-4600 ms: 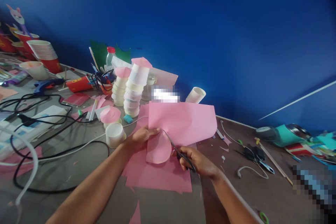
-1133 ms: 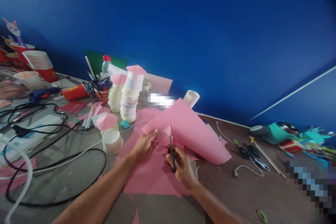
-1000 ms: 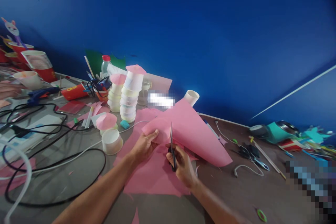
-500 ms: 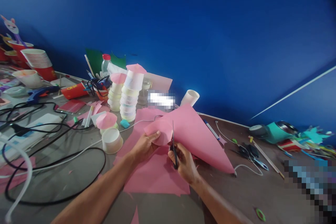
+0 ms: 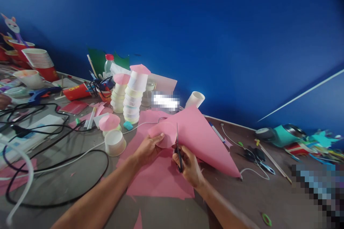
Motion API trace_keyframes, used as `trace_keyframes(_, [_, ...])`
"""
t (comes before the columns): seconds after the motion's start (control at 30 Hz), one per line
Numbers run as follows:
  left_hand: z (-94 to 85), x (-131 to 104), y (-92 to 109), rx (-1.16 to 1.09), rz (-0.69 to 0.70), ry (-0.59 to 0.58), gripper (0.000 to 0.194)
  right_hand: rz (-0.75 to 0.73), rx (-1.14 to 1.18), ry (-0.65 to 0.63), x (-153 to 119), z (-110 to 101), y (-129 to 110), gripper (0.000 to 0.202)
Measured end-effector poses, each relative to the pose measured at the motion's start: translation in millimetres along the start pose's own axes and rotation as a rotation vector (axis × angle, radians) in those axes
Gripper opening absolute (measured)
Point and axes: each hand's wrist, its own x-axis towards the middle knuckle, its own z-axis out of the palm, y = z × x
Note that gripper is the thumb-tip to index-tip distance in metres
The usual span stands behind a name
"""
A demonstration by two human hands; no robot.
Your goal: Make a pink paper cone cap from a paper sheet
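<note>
My left hand (image 5: 150,148) pinches a rounded piece of pink paper (image 5: 168,130), thumb on top. In my right hand (image 5: 189,168) is a pair of scissors (image 5: 177,146), its blades pointing away from me along the right edge of the rounded piece. A large pink sheet (image 5: 200,136) rises and curls to the right of the blades. More pink paper (image 5: 161,184) lies flat beneath both hands. Whether the blades are fully closed is hard to make out.
Stacked paper cups (image 5: 132,103) with pink cone tops and a single white cup (image 5: 115,143) stand left. Black cables (image 5: 56,205) loop across the table (image 5: 88,200). A second pair of scissors (image 5: 264,166) lies right. Part of another person's hand (image 5: 4,101) shows at the left edge.
Another person's hand has come in at the far left edge. My hands, the scissors and the pink paper look almost the same; the view has shifted very slightly.
</note>
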Motion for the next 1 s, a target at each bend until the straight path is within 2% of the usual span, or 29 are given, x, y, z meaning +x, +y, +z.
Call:
trace_keyframes(0.1, [-0.8, 1.0, -0.3, 0.004, 0.005, -0.004, 0.02, 0.004, 0.011, 0.003, -0.3, 0.4, 0.1, 0.038])
trace_keyframes(0.5, [-5.7, 3.9, 0.2, 0.003, 0.001, 0.017, 0.03, -0.029, -0.014, 0.0, 0.0, -1.1, 5.4, 0.035])
trace_keyframes(0.73, [-5.4, 3.6, 1.5, 0.008, -0.014, 0.059, 0.015, -0.029, -0.048, 0.016, 0.0, -1.2, 7.6, 0.037])
trace_keyframes(1.0, [-4.4, 0.9, 3.0, 0.034, -0.009, 0.031, 0.007, -0.03, -0.055, 0.013, -1.1, 0.5, 1.7, 0.035])
